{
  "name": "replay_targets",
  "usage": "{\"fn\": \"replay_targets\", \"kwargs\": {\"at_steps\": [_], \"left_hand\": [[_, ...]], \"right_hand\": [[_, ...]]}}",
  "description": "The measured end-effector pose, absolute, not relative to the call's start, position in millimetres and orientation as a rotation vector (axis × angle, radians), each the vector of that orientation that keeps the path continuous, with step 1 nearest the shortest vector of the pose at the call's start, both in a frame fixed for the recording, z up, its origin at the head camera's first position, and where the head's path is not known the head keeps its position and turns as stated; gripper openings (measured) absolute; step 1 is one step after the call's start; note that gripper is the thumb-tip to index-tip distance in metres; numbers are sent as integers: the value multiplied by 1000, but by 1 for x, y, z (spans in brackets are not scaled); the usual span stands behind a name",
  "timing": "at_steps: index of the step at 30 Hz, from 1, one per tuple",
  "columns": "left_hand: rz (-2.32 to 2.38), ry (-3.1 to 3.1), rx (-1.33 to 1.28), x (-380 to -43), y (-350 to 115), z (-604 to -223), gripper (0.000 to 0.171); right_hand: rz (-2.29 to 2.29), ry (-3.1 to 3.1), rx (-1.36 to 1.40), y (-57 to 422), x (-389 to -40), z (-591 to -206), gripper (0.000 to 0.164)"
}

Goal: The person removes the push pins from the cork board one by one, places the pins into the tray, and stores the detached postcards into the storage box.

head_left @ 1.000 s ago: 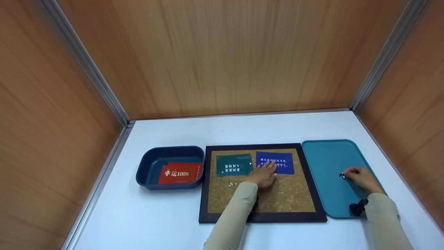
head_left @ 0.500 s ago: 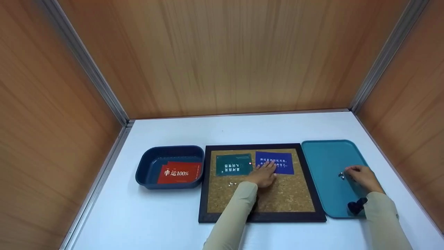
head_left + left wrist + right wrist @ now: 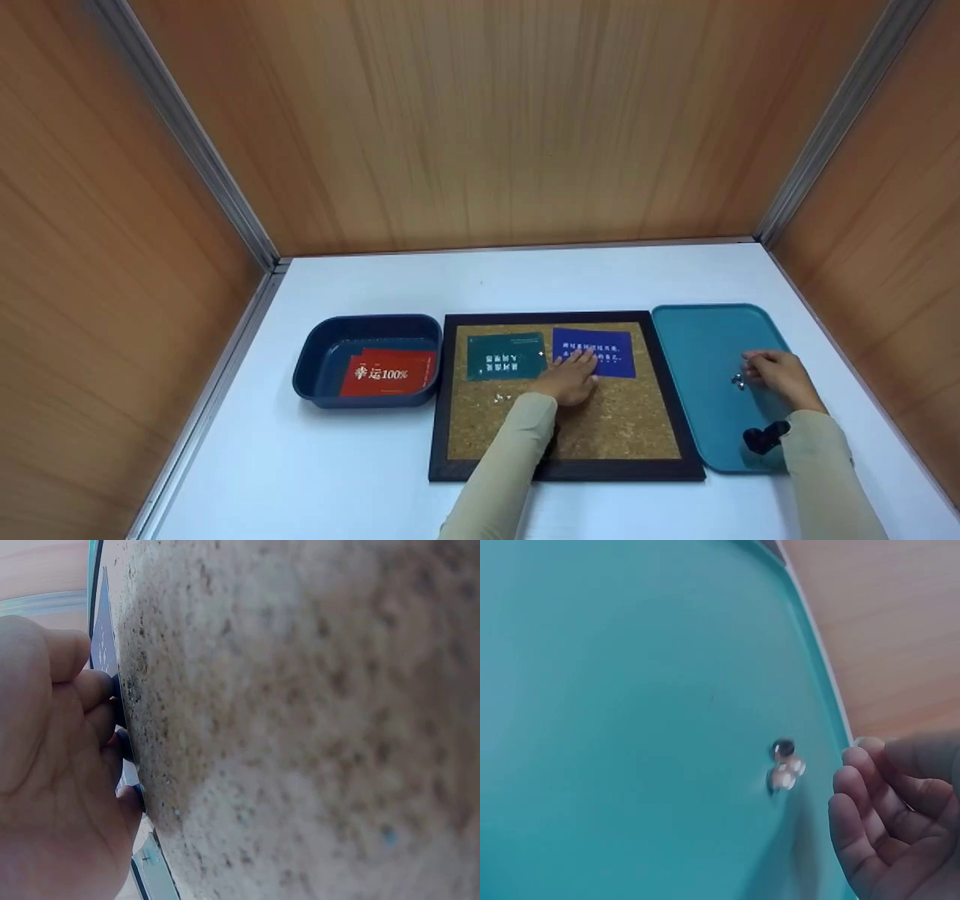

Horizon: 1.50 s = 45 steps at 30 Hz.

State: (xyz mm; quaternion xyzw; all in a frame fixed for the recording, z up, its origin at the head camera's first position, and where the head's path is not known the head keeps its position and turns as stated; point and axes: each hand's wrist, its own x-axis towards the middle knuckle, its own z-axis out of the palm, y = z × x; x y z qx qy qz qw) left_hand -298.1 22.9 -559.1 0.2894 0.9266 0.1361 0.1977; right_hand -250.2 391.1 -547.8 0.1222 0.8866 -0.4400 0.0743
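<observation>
In the head view my left hand (image 3: 570,377) lies on the corkboard (image 3: 622,420), fingers extended over the lower left of a blue printed card (image 3: 616,352). The left wrist view shows its fingertips against the card's edge. Above the teal tray (image 3: 705,337), my right hand (image 3: 780,375) has its thumb and forefinger brought together; anything between the tips is too small to make out. Beside those fingers several shiny silver thumbtacks (image 3: 784,765) sit in a cluster on the tray. A green printed card (image 3: 506,356) lies left of the blue one, with a small shiny tack near its right edge.
Several small shiny pieces (image 3: 502,398) lie on the cork below the green card. Left of the board stands a dark blue bin (image 3: 322,375) holding red cards (image 3: 388,373). Wood-grain panels (image 3: 480,127) enclose the white table (image 3: 345,465) at the back and sides.
My right hand has shifted slightly away from the thumbtack cluster and toward the back of the tray, with its wrist moving a little left. My left hand has stayed on the blue card.
</observation>
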Motion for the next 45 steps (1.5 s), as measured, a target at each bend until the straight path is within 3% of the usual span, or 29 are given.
{"fn": "replay_targets", "kwargs": {"at_steps": [32,45], "left_hand": [[399,2577,785,-297,23,-554,51],[396,2588,780,-297,23,-556,51]], "right_hand": [[-1819,2243,243,337,-285,-535,60],[-1841,2182,249,306,-300,-541,53]]}}
